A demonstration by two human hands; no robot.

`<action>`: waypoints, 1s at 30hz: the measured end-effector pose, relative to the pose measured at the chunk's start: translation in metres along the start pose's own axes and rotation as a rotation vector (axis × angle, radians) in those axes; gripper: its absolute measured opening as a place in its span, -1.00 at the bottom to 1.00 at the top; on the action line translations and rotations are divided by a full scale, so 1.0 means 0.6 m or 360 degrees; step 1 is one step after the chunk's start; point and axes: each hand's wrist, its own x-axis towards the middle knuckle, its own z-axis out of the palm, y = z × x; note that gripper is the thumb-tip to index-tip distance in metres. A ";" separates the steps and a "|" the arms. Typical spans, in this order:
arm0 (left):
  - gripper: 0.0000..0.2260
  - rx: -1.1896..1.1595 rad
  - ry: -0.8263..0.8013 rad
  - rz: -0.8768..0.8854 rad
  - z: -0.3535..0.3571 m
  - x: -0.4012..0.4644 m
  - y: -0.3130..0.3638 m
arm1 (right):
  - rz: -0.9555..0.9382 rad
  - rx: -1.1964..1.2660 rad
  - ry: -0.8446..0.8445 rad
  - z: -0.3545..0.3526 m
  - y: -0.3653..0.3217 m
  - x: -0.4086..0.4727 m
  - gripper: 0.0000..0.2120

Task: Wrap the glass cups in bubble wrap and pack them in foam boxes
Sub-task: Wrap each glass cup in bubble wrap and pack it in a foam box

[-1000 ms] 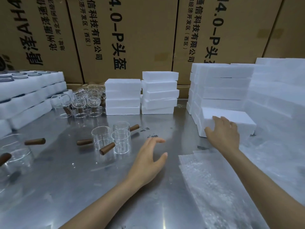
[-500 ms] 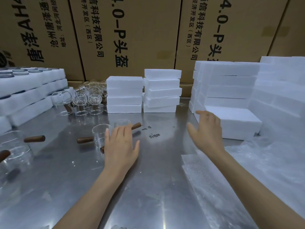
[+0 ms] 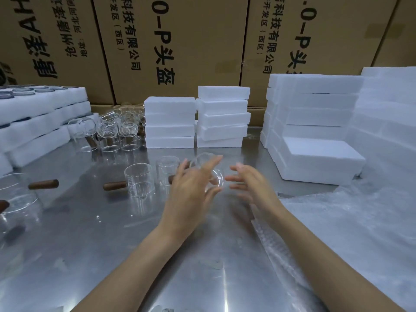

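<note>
A clear glass cup (image 3: 208,171) is held tilted above the tabletop (image 3: 94,239) by the left hand (image 3: 191,188), its fingers curled round it. The right hand (image 3: 249,183) is kept just beside it, fingers spread and blurred; contact cannot be told.

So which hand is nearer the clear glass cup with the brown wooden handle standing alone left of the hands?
Left. The left hand is just right of that clear glass cup; the right hand is farther right, beyond the left hand.
</note>
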 end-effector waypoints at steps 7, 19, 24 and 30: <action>-0.34 0.0112 -0.0027 0.0532 0.032 -0.008 0.010 | 0.0464 0.0497 -0.0580 -0.016 -0.014 -0.004 -0.36; -0.13 -0.0576 -0.0164 -0.0619 0.060 0.006 0.019 | 0.0354 0.1141 -0.0011 -0.010 -0.015 0.002 -0.67; -0.21 -0.0806 -0.0124 -0.0762 0.065 0.006 0.012 | 0.0376 0.1195 -0.0358 0.012 -0.012 -0.009 -0.77; -0.38 -0.1003 -0.0166 -0.0773 0.057 0.010 0.010 | 0.0245 0.0641 -0.0131 -0.002 -0.016 -0.002 -0.64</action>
